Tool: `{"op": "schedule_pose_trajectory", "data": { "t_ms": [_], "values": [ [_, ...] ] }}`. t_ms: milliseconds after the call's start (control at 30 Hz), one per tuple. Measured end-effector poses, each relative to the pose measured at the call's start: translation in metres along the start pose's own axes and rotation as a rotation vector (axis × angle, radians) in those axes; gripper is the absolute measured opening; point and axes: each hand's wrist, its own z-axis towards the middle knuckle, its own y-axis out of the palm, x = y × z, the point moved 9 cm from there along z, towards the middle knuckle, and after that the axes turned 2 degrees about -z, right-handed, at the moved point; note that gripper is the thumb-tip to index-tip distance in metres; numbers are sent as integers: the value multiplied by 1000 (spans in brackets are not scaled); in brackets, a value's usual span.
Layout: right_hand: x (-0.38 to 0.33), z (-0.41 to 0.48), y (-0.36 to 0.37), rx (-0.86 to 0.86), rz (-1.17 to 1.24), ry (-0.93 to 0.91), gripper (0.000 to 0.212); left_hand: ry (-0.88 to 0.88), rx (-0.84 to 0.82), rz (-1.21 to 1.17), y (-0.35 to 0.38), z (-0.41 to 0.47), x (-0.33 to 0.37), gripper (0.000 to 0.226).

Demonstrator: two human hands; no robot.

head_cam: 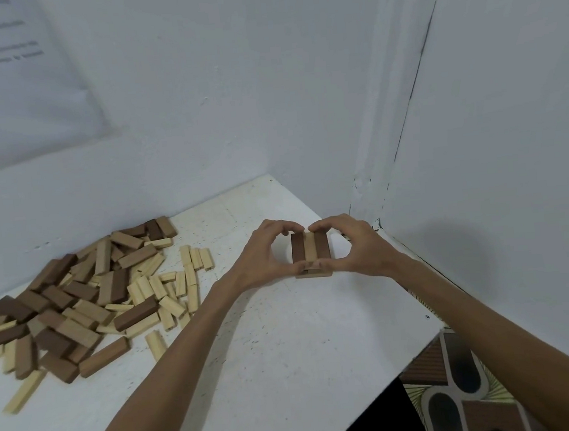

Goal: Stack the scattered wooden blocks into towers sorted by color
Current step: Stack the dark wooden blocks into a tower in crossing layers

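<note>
We had the small tower (310, 252) near the far right corner of the table (288, 352), well apart from the pile of loose blocks (77, 302) spread along the left by the wall (199, 119). Our left hand (262, 256) and right hand (356, 248) cupped it from either side. Fingers curled over the far ends of the top layer and thumbs sat at the near ends, so both hands pinched the three blocks lying side by side: dark brown, tan, dark brown. A crosswise layer showed beneath, but we could not tell how many layers there were. We judged the step to be squaring up that top row. To do it well we needed to press evenly from both sides, close the gaps, bring the ends flush with the layer below, and release gently without dragging a block. The mixed shades also seemed worth a second look, since towers were to be sorted by colour.
</note>
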Motion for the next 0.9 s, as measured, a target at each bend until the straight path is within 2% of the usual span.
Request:
{"op": "schedule_pose_trajectory", "data": {
  "t_ms": [600, 800, 900],
  "values": [
    [4, 0, 3, -5, 49, -2, 62, -44, -61, -43, 7, 0, -9, 69],
    [13, -3, 10, -64, 69, 54, 84, -88, -111, -104, 14, -3, -18, 92],
    [18, -4, 11, -84, 75, 70, 88, -103, -102, -127, 14, -5, -22, 96]
  ]
}}
